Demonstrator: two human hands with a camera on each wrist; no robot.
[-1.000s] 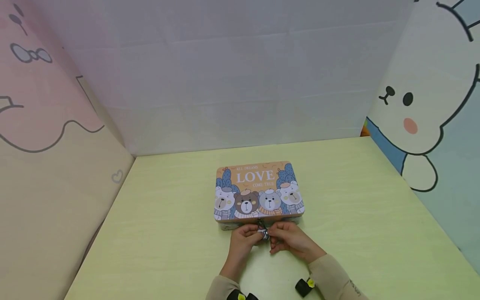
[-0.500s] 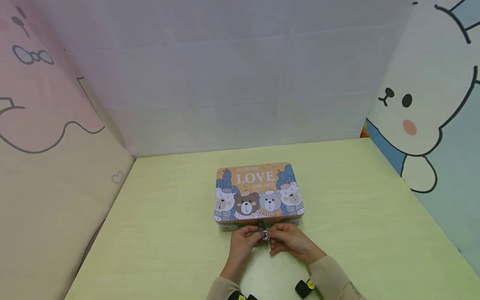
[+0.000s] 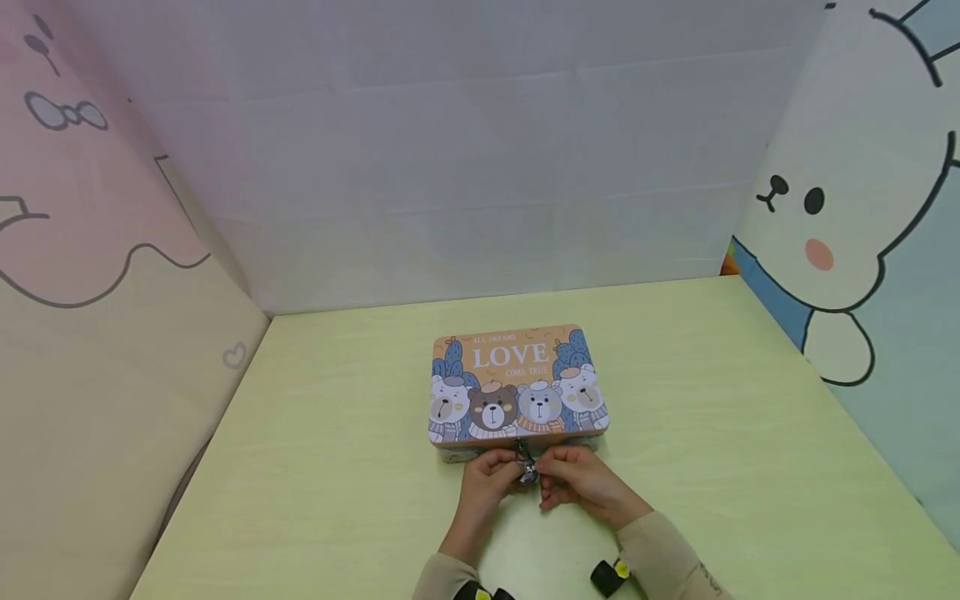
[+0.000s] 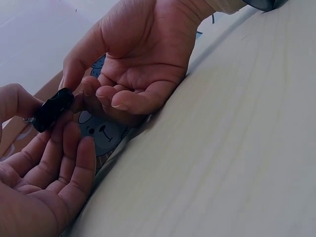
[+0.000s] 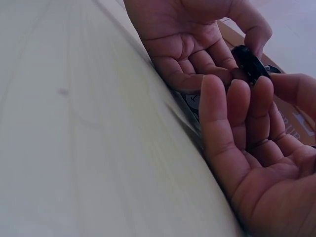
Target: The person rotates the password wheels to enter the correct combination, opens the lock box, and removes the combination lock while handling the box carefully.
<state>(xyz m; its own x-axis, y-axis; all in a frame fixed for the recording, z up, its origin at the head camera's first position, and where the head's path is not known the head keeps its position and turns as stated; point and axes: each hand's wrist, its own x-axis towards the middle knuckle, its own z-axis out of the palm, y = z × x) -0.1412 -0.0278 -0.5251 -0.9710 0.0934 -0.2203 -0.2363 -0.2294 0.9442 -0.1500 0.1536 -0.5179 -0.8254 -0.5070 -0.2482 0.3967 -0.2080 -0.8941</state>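
A tin box (image 3: 513,367) with bears and the word LOVE on its lid lies closed on the table. At its front clasp hangs a small dark, shiny padlock (image 3: 528,473). My left hand (image 3: 482,492) pinches the padlock's left side between thumb and fingers. From the other side, my right hand (image 3: 588,485) pinches its right end with thumb and forefinger. The left wrist view shows the padlock's dark body (image 4: 53,109) between both sets of fingertips. The right hand's other fingers (image 5: 217,113) are loosely bent below it in the right wrist view. Fine markings on the padlock are too small to read.
The pale wooden table (image 3: 337,433) extends around the box on all sides. A white sheet (image 3: 480,167) stands along the back edge, with cartoon-printed panels (image 3: 847,250) at the sides. Black camera mounts (image 3: 607,577) are strapped at both sleeves.
Between the fingertips the padlock has turned slightly, and its shiny face shows differently. Both hands stay almost where they were; the box has not moved.
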